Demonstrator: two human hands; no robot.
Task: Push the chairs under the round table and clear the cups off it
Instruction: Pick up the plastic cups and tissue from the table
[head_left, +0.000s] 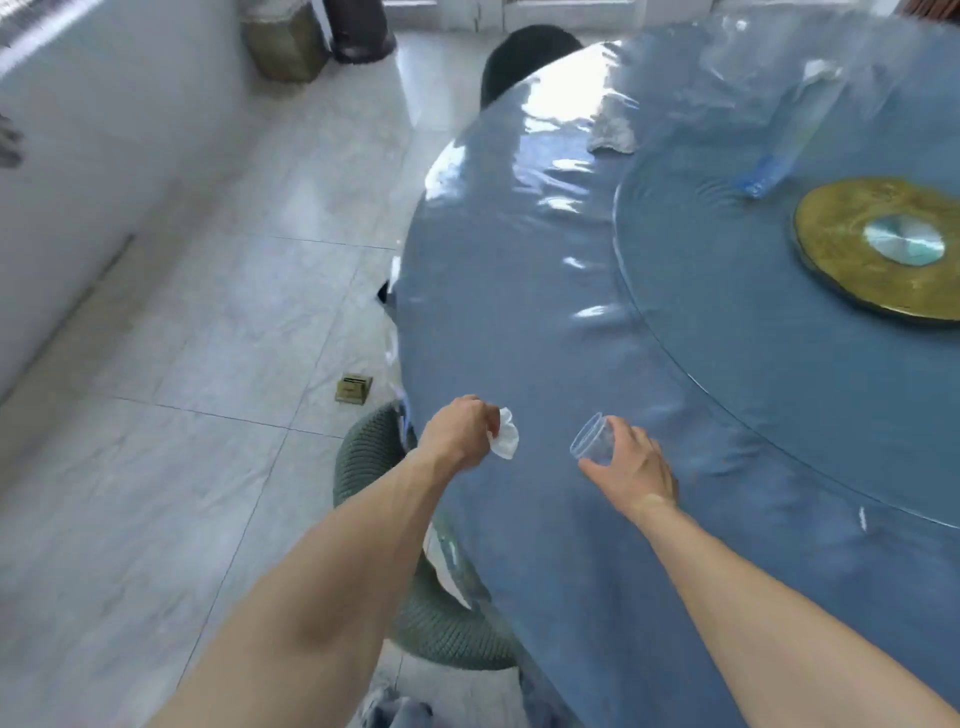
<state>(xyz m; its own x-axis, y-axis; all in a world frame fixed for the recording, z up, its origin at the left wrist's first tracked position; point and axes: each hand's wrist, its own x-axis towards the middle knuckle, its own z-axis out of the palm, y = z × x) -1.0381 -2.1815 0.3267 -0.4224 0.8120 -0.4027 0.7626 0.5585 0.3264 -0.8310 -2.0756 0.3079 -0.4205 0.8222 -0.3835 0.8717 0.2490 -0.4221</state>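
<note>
Right hand (631, 465) grips a clear cup (592, 441); left hand (460, 434) clutches crumpled tissue (506, 441).

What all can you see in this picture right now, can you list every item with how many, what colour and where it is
round table with blue cloth under clear plastic cover: one, blue, fills the right side
clear plastic cup: one, transparent, held tilted over the table's near edge
crumpled white tissue: one, white, held left of the cup
gold round turntable centre: one, gold, far right on the table
clear plastic bottle with blue cap: one, transparent, lying on the table's far side
crumpled grey wrapper: one, grey-white, far table edge
green knitted chair: one, green, tucked under the near edge
dark chair: one, dark, far edge
small brass floor box: one, brass, floor tiles
left hand: grips tissue
right hand: holds cup
</note>
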